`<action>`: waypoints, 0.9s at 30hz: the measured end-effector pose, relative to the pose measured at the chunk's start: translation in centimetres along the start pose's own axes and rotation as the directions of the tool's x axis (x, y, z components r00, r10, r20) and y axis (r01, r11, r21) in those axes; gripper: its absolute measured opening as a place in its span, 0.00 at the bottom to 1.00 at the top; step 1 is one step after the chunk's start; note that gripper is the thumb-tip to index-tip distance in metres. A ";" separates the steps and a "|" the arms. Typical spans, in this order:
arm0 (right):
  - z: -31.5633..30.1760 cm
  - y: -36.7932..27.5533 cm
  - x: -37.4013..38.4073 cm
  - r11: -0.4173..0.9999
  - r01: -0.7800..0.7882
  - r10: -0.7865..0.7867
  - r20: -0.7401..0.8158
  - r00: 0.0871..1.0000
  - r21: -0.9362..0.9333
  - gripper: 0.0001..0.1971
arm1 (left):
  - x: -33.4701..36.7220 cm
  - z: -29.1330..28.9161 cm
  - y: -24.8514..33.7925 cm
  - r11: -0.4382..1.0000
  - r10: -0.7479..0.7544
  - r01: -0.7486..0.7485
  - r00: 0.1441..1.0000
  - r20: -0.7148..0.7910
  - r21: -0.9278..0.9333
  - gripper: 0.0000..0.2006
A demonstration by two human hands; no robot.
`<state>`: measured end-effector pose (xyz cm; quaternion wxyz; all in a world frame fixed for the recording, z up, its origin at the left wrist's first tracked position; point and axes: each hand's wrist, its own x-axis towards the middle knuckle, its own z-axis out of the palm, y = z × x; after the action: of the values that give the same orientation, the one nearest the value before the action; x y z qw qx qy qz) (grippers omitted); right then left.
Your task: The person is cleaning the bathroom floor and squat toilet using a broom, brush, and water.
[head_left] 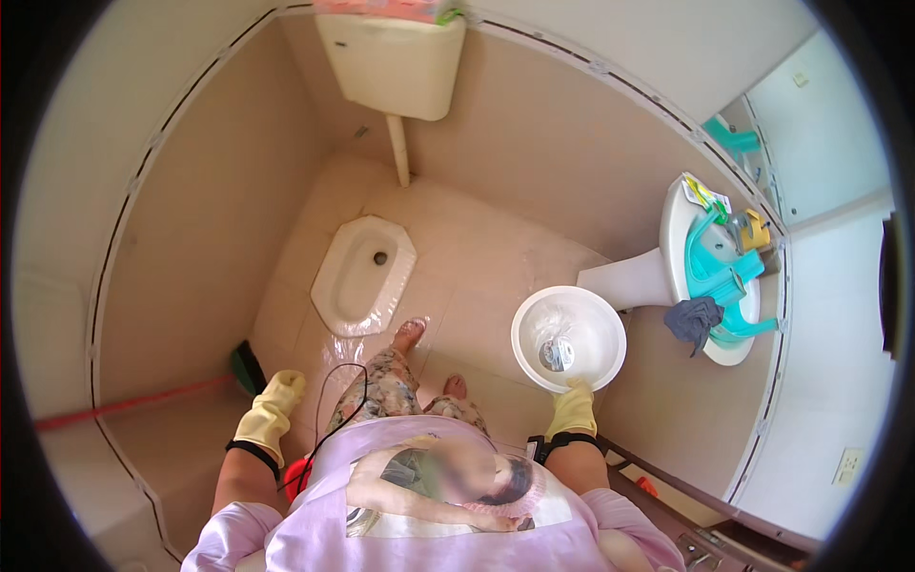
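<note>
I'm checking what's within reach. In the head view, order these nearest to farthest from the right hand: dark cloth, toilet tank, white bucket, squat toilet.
1. White bucket: its near rim is at the right hand.
2. Dark cloth: to the right, on the sink's edge.
3. Squat toilet: ahead and to the left.
4. Toilet tank: upper left, beyond the squat toilet.

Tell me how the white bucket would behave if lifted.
The white bucket would probably feel stiff: its rim looks smooth and round. What looks like shiny water inside might slosh. With the right hand at one side, lifting there may tilt it.
</note>
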<state>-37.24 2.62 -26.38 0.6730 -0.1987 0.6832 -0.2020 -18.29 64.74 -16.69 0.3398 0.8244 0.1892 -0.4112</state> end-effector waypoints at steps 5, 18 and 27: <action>-3.8 -1.3 0.0 0.986 0.013 -0.013 -0.003 1.000 -0.169 0.32 | -8.0 4.3 -4.7 0.995 -0.042 0.054 0.990 -0.134 0.082 0.20; 9.9 -1.8 -1.4 0.886 0.140 -0.078 0.156 0.985 -0.442 0.18 | -17.6 8.8 -15.4 0.826 -0.349 0.200 0.916 -0.200 -0.526 0.17; 31.9 -5.7 -13.4 0.861 0.448 -0.218 0.622 0.752 -0.241 0.18 | -19.2 9.3 -20.5 0.695 -0.455 0.156 0.851 -0.262 -0.702 0.18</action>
<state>-5.17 4.89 -12.41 0.7480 -0.4957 0.4256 -0.1170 -46.87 71.78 -13.49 0.4835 0.6745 0.5267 -0.1841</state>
